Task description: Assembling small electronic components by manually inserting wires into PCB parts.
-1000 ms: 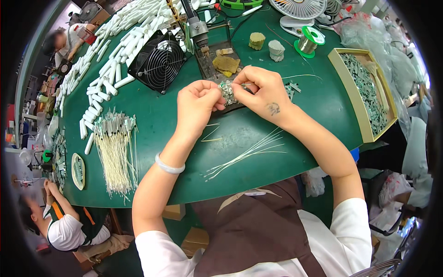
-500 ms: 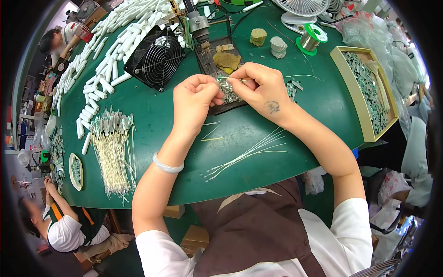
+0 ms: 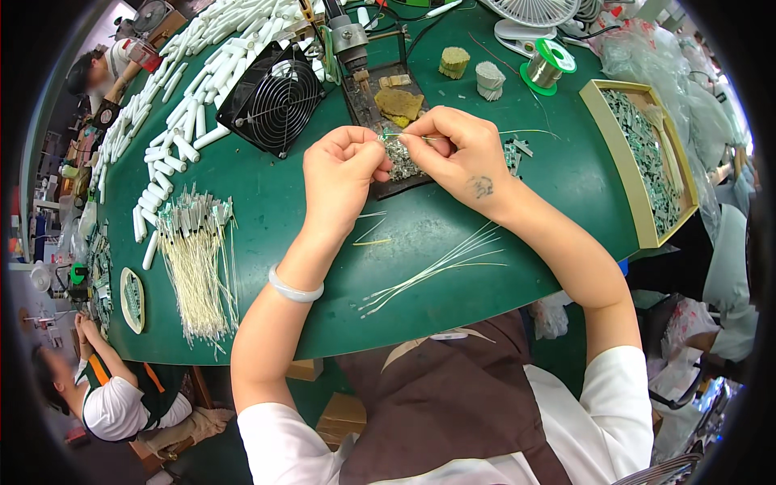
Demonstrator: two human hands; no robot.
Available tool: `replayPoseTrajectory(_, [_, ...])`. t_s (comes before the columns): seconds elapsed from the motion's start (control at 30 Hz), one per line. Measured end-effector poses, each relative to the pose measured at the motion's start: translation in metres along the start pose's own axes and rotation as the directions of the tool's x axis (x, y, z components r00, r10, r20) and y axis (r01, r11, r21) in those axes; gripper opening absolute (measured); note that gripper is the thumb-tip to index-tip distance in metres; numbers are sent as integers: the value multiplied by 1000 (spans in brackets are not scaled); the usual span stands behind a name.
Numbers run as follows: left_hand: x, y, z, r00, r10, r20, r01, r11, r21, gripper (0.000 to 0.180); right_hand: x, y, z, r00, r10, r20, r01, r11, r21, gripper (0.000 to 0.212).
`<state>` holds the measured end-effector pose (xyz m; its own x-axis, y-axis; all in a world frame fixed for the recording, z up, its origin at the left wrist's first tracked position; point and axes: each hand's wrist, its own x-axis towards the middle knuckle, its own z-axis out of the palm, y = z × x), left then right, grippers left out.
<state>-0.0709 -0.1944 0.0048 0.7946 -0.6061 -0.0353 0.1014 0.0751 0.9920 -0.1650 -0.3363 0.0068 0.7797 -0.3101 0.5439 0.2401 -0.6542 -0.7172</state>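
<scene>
White cylindrical tubes (image 3: 174,162) lie in a loose pile along the left side of the green tabletop (image 3: 283,218). A sheaf of cream-coloured wires with green-and-grey ends (image 3: 198,275) lies near them. A black square fan with a round wire guard (image 3: 279,105) stands right of the tubes. The left hand (image 3: 341,171) pinches a small green piece (image 3: 387,136) between thumb and index finger, above a heap of small silvery parts (image 3: 402,160). Several thin, pale loose wires (image 3: 422,271) lie crossed below. The right hand (image 3: 461,153), thumb and index finger pressed together, pinches a thin pale-green wire (image 3: 525,131); its free end extends rightward. Farther right are a green-flanged solder spool (image 3: 547,68) and a shallow yellow cardboard box (image 3: 618,166) holding small green boards (image 3: 643,149).
</scene>
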Motion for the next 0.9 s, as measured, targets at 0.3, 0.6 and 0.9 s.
replayPoseTrajectory(0.3, [0,-2,-5,999,-38,1,38,999,29,7,-2,3,2,1000,10,12,-10,1000,-2,11])
replayPoseTrajectory(0.6, [3,-2,-4,999,-43,-17,43,999,22,8,-1,2,4,999,36,24,-37,999,23,11])
replayPoseTrajectory(0.9, [4,0,-3,998,-50,-33,50,999,-3,8,-1,3,6,999,35,10,-35,998,44,10])
